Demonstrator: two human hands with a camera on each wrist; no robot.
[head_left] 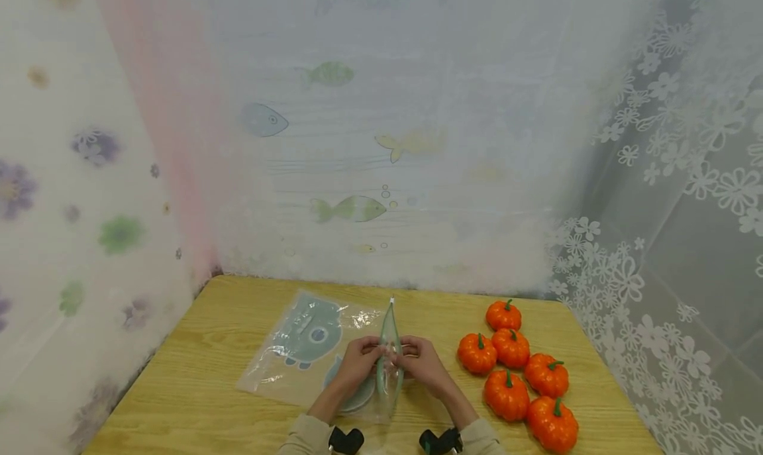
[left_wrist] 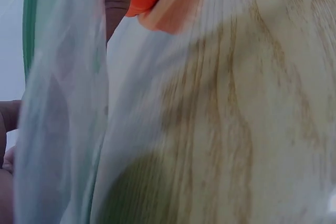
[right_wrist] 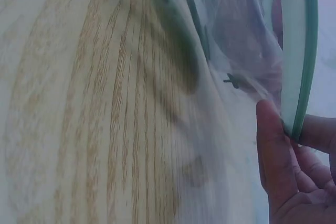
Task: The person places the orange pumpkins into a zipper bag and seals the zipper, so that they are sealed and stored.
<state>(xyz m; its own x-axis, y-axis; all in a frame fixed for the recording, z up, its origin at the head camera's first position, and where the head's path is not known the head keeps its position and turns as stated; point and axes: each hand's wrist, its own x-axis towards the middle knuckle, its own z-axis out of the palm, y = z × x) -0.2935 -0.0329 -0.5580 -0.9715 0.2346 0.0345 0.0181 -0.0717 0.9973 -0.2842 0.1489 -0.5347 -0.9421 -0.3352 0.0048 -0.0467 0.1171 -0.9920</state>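
A clear zip bag [head_left: 271,375] with a pale blue cartoon print lies on the table, its green-edged mouth [head_left: 389,319] raised and parted into a narrow gap. On one side of that mouth, my left hand [head_left: 359,363] pinches the edge between thumb and fingers. Opposite it, my right hand [head_left: 424,362] pinches the other edge. The right wrist view shows the right fingers [right_wrist: 278,156] and thumb closed on the green zip strip [right_wrist: 301,51]. In the left wrist view the plastic [left_wrist: 63,103] hides much of the hands. No item shows inside the bag.
Several orange toy pumpkins [head_left: 507,394] with green stems stand in a cluster on the right side of the wooden table [head_left: 197,349]. Patterned translucent curtains [head_left: 417,177] hang behind the table and along both sides.
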